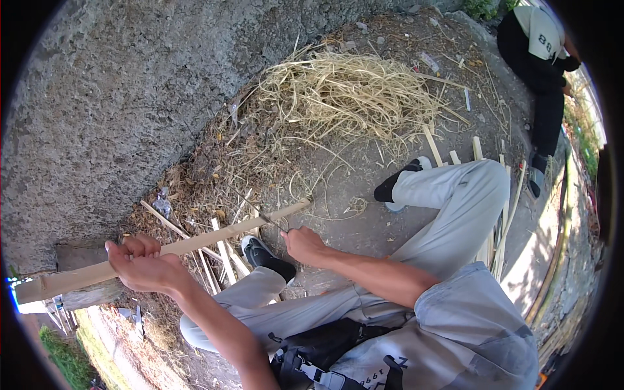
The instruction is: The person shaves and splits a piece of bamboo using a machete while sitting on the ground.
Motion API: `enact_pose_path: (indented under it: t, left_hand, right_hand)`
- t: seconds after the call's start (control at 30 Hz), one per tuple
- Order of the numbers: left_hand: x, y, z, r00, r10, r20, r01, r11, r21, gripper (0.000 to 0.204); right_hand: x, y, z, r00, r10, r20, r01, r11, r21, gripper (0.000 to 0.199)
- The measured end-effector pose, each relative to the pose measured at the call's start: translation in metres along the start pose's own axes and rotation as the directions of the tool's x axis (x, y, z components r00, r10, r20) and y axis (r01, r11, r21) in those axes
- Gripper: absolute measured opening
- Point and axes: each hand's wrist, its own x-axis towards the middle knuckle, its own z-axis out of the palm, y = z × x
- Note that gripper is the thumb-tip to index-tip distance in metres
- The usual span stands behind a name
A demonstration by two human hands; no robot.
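Note:
A long pale bamboo slat (pixel 201 239) runs slantwise from the lower left up to the middle of the view. My left hand (pixel 146 263) is closed around it toward its wider near-left end. In my closed right hand (pixel 305 247) is a knife, its thin dark blade (pixel 266 217) lying across the slat close to the far end. Blade and slat appear to touch there. The knife's handle is mostly hidden by my fingers. Both my legs are bent, and the slat passes beyond my left shoe (pixel 261 255).
A heap of curly pale shavings (pixel 354 94) lies on the ground ahead, beside a rough grey wall (pixel 130 110). Split strips (pixel 224 253) rest near my left foot, others (pixel 504 221) beyond my right knee. Another person (pixel 536 71) is at the far right, near long poles (pixel 558 240).

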Motion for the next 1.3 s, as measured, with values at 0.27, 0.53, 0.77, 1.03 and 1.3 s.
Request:
enact_pose_path:
  t: [0.27,0.53,0.77,1.03,1.3]
  left_hand:
    - [-0.015,0.011,-0.002,0.999,0.029,0.031,-0.026,0.996,-0.084,0.045]
    - [-0.026,0.005,0.017,0.999,0.032,0.016,-0.031,0.998,-0.046,0.045]
    - [-0.017,0.012,0.017,0.998,0.055,0.015,-0.056,0.998,0.01,0.044]
    - [-0.021,0.005,0.026,0.999,0.035,-0.015,-0.034,0.999,0.015,0.04]
    - [-0.014,0.002,0.024,0.999,0.04,0.006,-0.04,0.999,-0.026,0.039]
  right_hand:
    - [-0.022,-0.068,-0.026,0.995,-0.099,-0.03,0.102,0.988,0.113,0.042]
    - [0.014,0.036,0.005,0.984,0.179,-0.018,-0.18,0.983,-0.042,0.04]
    - [0.005,0.041,0.012,0.968,0.239,0.073,-0.236,0.97,-0.058,0.031]
    - [0.019,0.097,0.018,0.943,0.32,0.096,-0.308,0.943,-0.126,0.034]
    - [0.003,0.182,0.022,0.918,0.377,0.122,-0.321,0.888,-0.329,0.034]
